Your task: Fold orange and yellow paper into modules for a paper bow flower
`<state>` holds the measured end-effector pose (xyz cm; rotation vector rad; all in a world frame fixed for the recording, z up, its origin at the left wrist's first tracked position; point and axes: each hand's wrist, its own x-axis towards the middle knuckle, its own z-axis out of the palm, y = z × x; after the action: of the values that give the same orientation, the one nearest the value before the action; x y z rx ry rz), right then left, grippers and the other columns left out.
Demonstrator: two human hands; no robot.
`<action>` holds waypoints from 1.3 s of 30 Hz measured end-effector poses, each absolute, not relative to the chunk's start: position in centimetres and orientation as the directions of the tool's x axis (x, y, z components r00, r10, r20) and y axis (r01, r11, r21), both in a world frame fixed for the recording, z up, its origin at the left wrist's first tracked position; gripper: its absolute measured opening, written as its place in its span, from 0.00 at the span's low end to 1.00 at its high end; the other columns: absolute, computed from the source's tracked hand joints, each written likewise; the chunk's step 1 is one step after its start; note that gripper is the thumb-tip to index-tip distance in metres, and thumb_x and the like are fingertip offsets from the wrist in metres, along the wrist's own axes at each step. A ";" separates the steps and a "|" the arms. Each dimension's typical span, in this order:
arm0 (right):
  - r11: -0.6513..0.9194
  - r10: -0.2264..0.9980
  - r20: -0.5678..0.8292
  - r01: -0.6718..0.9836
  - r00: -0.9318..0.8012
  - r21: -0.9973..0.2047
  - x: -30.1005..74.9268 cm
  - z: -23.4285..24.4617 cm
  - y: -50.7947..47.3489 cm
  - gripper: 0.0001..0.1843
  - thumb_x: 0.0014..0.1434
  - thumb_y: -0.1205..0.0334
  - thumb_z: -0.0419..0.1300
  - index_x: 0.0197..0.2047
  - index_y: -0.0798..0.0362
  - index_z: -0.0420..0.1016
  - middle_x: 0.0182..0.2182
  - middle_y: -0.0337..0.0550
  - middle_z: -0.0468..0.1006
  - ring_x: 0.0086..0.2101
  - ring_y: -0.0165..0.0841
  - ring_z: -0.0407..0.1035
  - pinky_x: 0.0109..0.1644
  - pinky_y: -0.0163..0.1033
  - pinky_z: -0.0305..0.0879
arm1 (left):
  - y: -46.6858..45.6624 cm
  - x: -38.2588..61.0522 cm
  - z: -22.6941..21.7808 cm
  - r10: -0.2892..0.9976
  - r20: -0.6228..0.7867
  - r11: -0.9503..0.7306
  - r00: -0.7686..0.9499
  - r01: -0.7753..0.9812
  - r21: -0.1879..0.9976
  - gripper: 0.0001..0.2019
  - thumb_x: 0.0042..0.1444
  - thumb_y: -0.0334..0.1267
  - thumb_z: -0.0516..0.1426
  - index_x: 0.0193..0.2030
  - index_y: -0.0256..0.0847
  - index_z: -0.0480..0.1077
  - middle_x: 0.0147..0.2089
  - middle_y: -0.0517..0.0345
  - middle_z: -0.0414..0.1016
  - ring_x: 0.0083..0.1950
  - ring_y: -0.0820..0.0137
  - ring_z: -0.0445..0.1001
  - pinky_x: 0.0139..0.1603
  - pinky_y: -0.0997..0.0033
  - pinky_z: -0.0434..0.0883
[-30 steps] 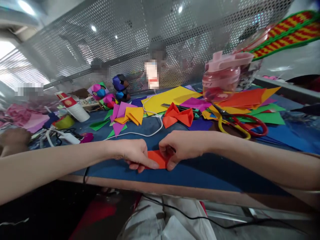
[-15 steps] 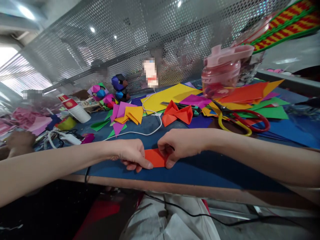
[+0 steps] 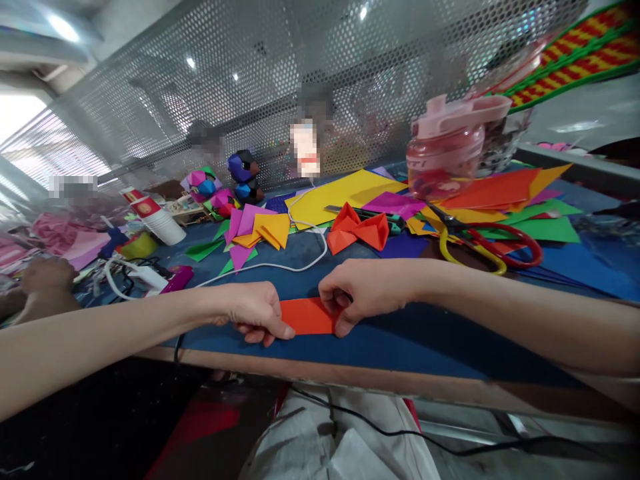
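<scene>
A small folded strip of orange-red paper (image 3: 307, 315) lies on the blue table top (image 3: 410, 340) near its front edge. My left hand (image 3: 255, 311) pinches the strip's left end with thumb and curled fingers. My right hand (image 3: 367, 290) pinches its right end, fingers curled over it. Both hands rest low on the table, a short span of paper showing between them.
Behind the hands lie folded orange paper pieces (image 3: 357, 230), purple and yellow folded pieces (image 3: 255, 230), loose coloured sheets, red-and-yellow scissors (image 3: 480, 243), a white cable (image 3: 280, 267), a pink lidded jar (image 3: 445, 150), paper cups (image 3: 155, 217). Another person's hand (image 3: 47, 277) rests at far left. A perforated metal screen stands behind.
My hands have drawn slightly apart along the orange-red strip, the left one sliding leftward, so more of the paper shows between them.
</scene>
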<state>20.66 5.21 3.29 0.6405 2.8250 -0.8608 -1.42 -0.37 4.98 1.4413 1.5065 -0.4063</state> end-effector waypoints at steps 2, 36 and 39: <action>0.752 0.359 -0.227 0.425 -0.905 -0.505 20.7 3.3 5.2 0.18 0.49 0.48 0.71 0.37 0.52 0.77 0.32 0.37 0.76 0.32 0.31 0.67 0.31 0.33 0.55 | -0.4 -1.7 4.9 0.573 -0.801 0.249 0.172 0.895 0.370 0.22 0.43 0.56 0.64 0.17 0.37 0.71 0.11 0.63 0.62 0.13 0.80 0.53 0.15 0.77 0.48; 0.715 0.383 -0.214 0.435 -0.899 -0.548 20.9 3.7 5.0 0.18 0.47 0.51 0.72 0.37 0.53 0.78 0.30 0.36 0.75 0.29 0.30 0.68 0.29 0.32 0.57 | -1.2 -5.2 5.2 0.834 -0.457 -0.083 0.308 0.889 0.449 0.22 0.58 0.59 0.54 0.31 0.39 0.69 0.26 0.59 0.73 0.26 0.71 0.69 0.26 0.74 0.65; 0.715 0.421 -0.180 0.447 -0.889 -0.537 20.9 5.2 3.9 0.12 0.53 0.56 0.69 0.37 0.54 0.77 0.32 0.39 0.78 0.32 0.31 0.70 0.33 0.32 0.60 | -0.8 -4.1 4.7 0.897 -0.216 -0.267 0.386 0.862 0.430 0.18 0.57 0.54 0.59 0.43 0.41 0.71 0.42 0.55 0.75 0.41 0.65 0.73 0.39 0.71 0.68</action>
<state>20.87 3.91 5.21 0.7256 2.8683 -0.9163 -4.13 -0.79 4.72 2.1694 1.5090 0.0959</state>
